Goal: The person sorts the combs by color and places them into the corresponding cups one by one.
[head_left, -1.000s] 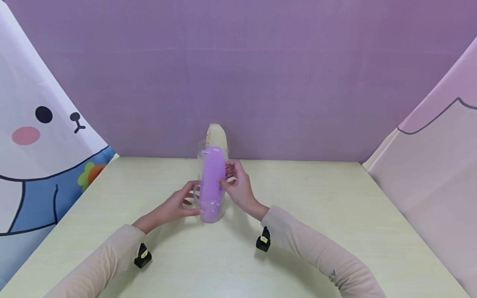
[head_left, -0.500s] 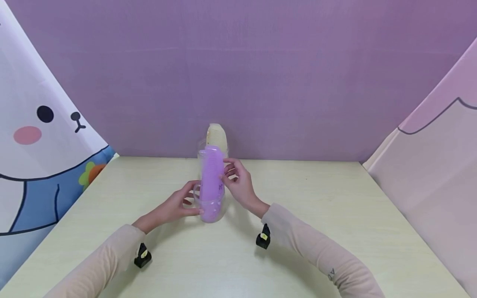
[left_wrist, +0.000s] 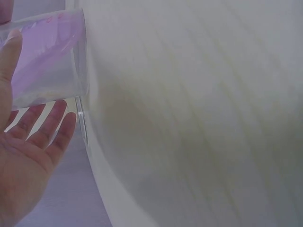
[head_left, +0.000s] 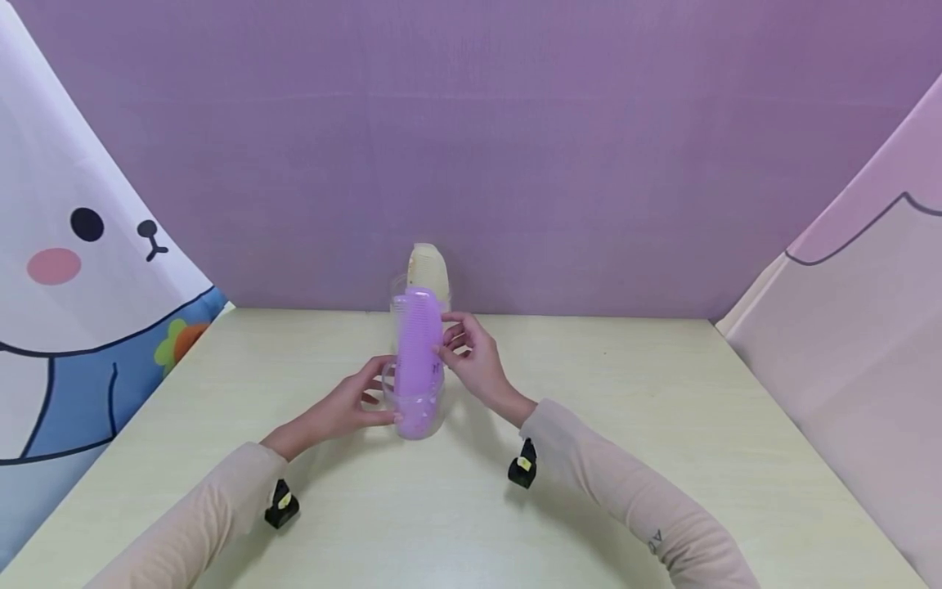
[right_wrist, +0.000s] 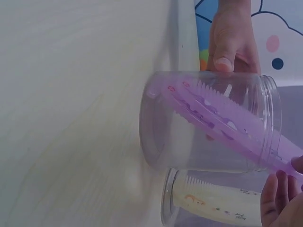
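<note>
A purple comb (head_left: 418, 343) stands tilted in a clear plastic jar (right_wrist: 189, 153), its upper part rising past the rim. My right hand (head_left: 477, 368) pinches the comb along its right edge with thumb and fingertips. On the other side, my left hand (head_left: 344, 409) grips the jar, thumb in front and fingers round the side. In the left wrist view the thumb (left_wrist: 11, 52) lies against the clear wall. Through that wall the comb looks doubled in the right wrist view. Directly behind is a second clear jar (right_wrist: 167, 203) holding a cream comb (head_left: 428, 272).
Both jars are on a pale wood-look table (head_left: 625, 425), near its back edge. A purple backdrop (head_left: 559, 188) rises right behind the table. Printed cloths hang at either side, the left cloth (head_left: 88, 311) bearing a cartoon animal.
The right hand has shifted slightly upward and turned the purple comb a little, so its teeth show more on the left. The left hand and both jars stay in place.
</note>
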Demonstrator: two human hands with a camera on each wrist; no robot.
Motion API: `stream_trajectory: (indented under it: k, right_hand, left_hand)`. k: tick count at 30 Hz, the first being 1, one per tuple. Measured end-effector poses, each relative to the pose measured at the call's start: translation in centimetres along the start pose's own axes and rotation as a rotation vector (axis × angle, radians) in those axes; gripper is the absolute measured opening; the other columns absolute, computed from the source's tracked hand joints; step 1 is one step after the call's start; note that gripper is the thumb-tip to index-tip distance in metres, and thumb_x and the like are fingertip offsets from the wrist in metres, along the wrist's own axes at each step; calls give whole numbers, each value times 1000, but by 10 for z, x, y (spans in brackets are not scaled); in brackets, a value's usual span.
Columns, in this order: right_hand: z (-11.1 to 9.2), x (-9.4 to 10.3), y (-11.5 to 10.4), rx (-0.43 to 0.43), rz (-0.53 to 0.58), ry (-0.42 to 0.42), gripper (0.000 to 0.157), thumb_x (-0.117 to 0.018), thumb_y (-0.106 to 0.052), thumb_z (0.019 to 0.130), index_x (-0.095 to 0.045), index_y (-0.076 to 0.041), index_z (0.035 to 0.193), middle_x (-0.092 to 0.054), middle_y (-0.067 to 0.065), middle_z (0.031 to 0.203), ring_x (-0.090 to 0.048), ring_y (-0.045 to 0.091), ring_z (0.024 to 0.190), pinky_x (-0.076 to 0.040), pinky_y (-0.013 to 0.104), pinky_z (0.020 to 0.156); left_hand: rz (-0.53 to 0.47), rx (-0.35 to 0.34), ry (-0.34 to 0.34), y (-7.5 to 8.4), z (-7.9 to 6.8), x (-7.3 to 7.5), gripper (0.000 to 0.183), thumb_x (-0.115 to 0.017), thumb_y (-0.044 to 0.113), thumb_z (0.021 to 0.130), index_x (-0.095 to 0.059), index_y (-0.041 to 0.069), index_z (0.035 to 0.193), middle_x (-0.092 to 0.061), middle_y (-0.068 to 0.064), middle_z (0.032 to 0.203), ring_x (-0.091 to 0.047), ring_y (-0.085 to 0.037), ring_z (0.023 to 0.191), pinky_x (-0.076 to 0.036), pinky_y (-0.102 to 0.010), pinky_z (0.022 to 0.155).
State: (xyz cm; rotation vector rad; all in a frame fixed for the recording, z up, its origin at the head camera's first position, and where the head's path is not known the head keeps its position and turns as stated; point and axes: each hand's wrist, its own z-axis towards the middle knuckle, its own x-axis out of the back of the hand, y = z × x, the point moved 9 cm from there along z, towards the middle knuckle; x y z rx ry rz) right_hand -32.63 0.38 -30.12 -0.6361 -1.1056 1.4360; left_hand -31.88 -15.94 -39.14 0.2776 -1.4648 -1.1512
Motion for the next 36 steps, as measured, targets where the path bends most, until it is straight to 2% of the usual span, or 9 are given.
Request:
stream_trajectory:
  k: [3,10,16,22,27,31,36]
  right_hand:
    - [1,0,4,3,1,-14,40,-61,9,80,-47,8,118,-54,31,94,-56,39,83,-43,13,57]
    - [10,4,30,14,-5,-24,43,-65,3,80,-47,2,120,-57,26,96,-59,34,83,-45,16,59]
    - [10,17,30,27,-78,-23,41,-65,-2,81,-48,-2,118,-60,21,97,-60,29,82,-50,22,63]
    - [6,38,23,73,-180,-43,41,-65,0,81,-48,2,118,-59,20,99,-61,31,85,-50,31,66]
    - [1,66,12,103,-260,-52,41,-64,2,81,-48,6,118,-57,24,103,-58,38,90,-52,36,69]
    - [1,98,25,139,-354,-21,42,-67,-2,81,-48,4,118,-57,20,107,-57,34,93,-53,41,71]
    - [-3,142,27,203,-530,39,45,-69,-5,79,-49,3,119,-56,17,108,-56,31,93,-51,41,72]
  left_hand:
    - [7,9,-3,0,0,0,78,-74,29,76,-28,17,138,-46,-12,133,-56,-31,107,-52,-41,82]
    - [28,24,-16,1,1,0,81,-74,31,75,-26,16,139,-45,-14,133,-56,-32,109,-51,-41,83]
    - [35,2,-29,2,2,0,82,-75,30,75,-25,15,139,-45,-15,132,-56,-33,109,-51,-42,83]
    - [64,-2,-49,8,3,3,88,-76,34,73,-23,12,140,-39,-17,137,-53,-34,112,-48,-48,87]
    - [131,14,-27,11,1,18,91,-74,38,74,-22,9,141,-38,-18,139,-48,-38,118,-43,-56,92]
    - [208,17,25,8,-5,37,91,-74,38,74,-21,7,141,-37,-20,140,-43,-41,122,-38,-58,96]
    - [395,12,121,7,-15,67,85,-71,36,78,-25,1,140,-36,-22,139,-36,-41,125,-32,-57,100]
